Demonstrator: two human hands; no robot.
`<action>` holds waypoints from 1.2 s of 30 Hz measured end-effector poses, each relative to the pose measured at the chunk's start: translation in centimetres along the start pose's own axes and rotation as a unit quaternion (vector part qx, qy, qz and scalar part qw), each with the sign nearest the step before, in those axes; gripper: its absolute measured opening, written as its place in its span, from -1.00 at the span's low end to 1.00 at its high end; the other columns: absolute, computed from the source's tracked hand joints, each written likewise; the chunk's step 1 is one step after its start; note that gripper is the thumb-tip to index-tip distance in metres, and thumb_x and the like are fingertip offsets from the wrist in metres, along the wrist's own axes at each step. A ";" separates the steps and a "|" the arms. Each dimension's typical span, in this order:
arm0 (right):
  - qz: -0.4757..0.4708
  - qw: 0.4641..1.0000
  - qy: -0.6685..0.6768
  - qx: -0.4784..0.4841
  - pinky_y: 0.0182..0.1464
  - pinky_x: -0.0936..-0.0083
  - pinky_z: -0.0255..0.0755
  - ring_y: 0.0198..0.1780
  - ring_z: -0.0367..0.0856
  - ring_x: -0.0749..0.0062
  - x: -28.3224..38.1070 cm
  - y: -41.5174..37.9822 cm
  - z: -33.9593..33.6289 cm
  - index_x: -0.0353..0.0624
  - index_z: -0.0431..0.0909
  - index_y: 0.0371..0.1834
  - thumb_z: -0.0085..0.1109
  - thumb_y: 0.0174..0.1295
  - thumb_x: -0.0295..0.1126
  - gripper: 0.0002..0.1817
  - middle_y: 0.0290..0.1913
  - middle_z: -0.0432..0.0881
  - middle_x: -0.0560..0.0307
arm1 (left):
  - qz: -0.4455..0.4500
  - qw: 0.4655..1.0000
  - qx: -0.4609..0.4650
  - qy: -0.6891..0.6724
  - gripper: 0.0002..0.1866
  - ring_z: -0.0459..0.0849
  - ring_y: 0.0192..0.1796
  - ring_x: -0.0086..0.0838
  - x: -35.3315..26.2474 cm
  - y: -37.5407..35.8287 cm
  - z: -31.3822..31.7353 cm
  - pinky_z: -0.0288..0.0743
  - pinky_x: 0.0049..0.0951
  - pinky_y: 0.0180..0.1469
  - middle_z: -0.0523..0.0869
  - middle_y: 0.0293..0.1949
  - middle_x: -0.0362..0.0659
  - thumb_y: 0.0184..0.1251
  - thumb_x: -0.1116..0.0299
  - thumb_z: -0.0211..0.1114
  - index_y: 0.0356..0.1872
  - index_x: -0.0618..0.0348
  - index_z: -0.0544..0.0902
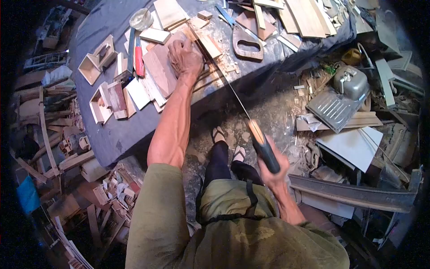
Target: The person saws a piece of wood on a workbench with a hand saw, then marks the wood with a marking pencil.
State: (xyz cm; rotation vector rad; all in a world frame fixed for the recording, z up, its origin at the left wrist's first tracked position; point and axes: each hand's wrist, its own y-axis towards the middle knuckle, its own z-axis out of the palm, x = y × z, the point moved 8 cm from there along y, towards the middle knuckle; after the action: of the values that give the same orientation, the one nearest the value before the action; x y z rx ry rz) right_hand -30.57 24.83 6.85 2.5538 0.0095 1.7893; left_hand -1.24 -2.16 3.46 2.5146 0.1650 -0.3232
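My right hand (274, 169) is wrapped round the black handle of a handsaw (234, 93). The saw's blade, seen almost edge-on, runs up and left over the table's edge to the wood beside my other hand. My left hand (186, 58), fingers curled, presses down on a wooden board (159, 71) just left of the blade. Right of the blade lies a pale wood strip (209, 46), with sawdust around it. Where the teeth meet the wood cannot be made out clearly.
On the cloth-covered table (127, 139) lie small wooden boxes (102, 107), a red-handled tool (139, 60), a tub (141, 19), a second handsaw (247, 45) and stacked boards (304, 18). A metal sink (333, 107) and scrap wood (118, 193) lie on the floor.
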 end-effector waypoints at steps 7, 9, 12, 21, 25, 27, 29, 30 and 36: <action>0.007 1.000 -0.007 -0.028 -0.14 0.55 0.55 -0.27 0.68 0.55 -0.9 -5.0 -3.3 -0.33 0.53 0.30 0.19 0.00 -0.62 -0.35 -0.21 0.77 -0.04 | 0.006 1.000 -0.008 -0.014 -0.82 0.56 0.04 -0.06 -0.3 -0.3 -0.3 0.49 -0.04 0.05 0.66 -0.12 0.02 0.24 0.36 0.27 -0.21 0.15 0.74; 0.010 0.999 -0.011 -0.040 -0.14 0.56 0.55 -0.27 0.68 0.55 -0.7 -4.7 -3.7 -0.32 0.54 0.30 0.20 -0.01 -0.62 -0.35 -0.21 0.77 -0.05 | 0.004 1.000 -0.001 -0.016 -0.82 0.56 0.05 -0.06 -0.1 -0.5 0.1 0.48 -0.04 0.05 0.66 -0.11 0.01 0.24 0.34 0.28 -0.21 0.15 0.75; 0.042 0.999 0.000 -0.019 -0.09 0.54 0.56 -0.19 0.74 0.46 -0.1 -4.6 -3.7 -0.33 0.56 0.26 0.25 -0.04 -0.64 -0.36 -0.19 0.78 -0.12 | -0.005 1.000 0.011 -0.008 -0.81 0.56 0.05 -0.07 0.0 -0.4 0.1 0.48 -0.04 0.05 0.67 -0.11 0.01 0.26 0.32 0.29 -0.21 0.16 0.75; -0.008 1.000 -0.018 -0.001 -0.02 0.53 0.58 -0.05 0.79 0.32 1.8 -5.1 -4.2 -0.33 0.54 0.30 0.26 -0.05 -0.69 -0.32 -0.01 0.76 -0.23 | -0.010 1.000 -0.009 -0.005 -0.79 0.53 0.05 -0.12 -0.2 -0.3 -0.3 0.45 -0.07 0.08 0.63 -0.14 -0.04 0.17 0.30 0.33 -0.23 0.15 0.73; -0.025 1.000 0.003 -0.017 -0.12 0.56 0.58 -0.16 0.77 0.48 3.1 1.0 -0.1 -0.23 0.53 0.33 0.23 0.01 -0.68 -0.33 -0.08 0.77 -0.17 | 0.001 1.000 -0.009 -0.025 -0.81 0.53 0.04 -0.11 0.1 -0.3 0.2 0.45 -0.06 0.06 0.62 -0.14 -0.03 0.19 0.36 0.29 -0.21 0.14 0.73; -0.028 0.999 0.010 -0.019 -0.17 0.57 0.58 -0.21 0.75 0.52 3.2 3.7 1.6 -0.21 0.53 0.34 0.23 0.03 -0.66 -0.33 -0.11 0.78 -0.15 | 0.004 1.000 -0.008 -0.027 -0.82 0.53 0.04 -0.11 0.3 -0.3 0.5 0.45 -0.06 0.06 0.62 -0.14 -0.03 0.20 0.38 0.26 -0.21 0.14 0.74; -0.002 1.000 0.020 -0.003 -0.19 0.56 0.58 -0.24 0.74 0.53 3.3 5.0 2.7 -0.20 0.53 0.34 0.23 0.05 -0.65 -0.34 -0.11 0.78 -0.13 | 0.003 1.000 -0.002 -0.027 -0.81 0.53 0.03 -0.11 0.4 -0.4 0.4 0.44 -0.07 0.04 0.61 -0.14 -0.03 0.21 0.40 0.23 -0.20 0.13 0.74; -0.015 1.000 0.023 -0.003 -0.22 0.56 0.57 -0.28 0.73 0.54 2.6 4.9 2.6 -0.21 0.53 0.34 0.22 0.04 -0.66 -0.34 -0.19 0.78 -0.08 | 0.001 1.000 0.001 -0.022 -0.81 0.53 0.03 -0.11 0.4 -0.6 0.4 0.44 -0.07 0.04 0.61 -0.15 -0.04 0.21 0.39 0.24 -0.20 0.13 0.74; -0.075 0.996 -0.034 -0.039 -0.28 0.56 0.55 -0.35 0.69 0.56 2.1 -1.4 -0.9 -0.23 0.53 0.34 0.23 0.02 -0.66 -0.33 -0.26 0.75 0.00 | -0.003 0.999 0.006 -0.036 -0.80 0.53 0.02 -0.11 -0.1 -0.3 -0.2 0.43 -0.08 0.04 0.61 -0.15 -0.04 0.21 0.37 0.26 -0.18 0.13 0.74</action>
State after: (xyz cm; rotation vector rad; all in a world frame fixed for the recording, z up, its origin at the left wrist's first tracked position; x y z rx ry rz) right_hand -30.71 26.26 9.13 2.4861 0.1227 1.6158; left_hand -1.36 -1.79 3.52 2.5110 0.1422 -0.4165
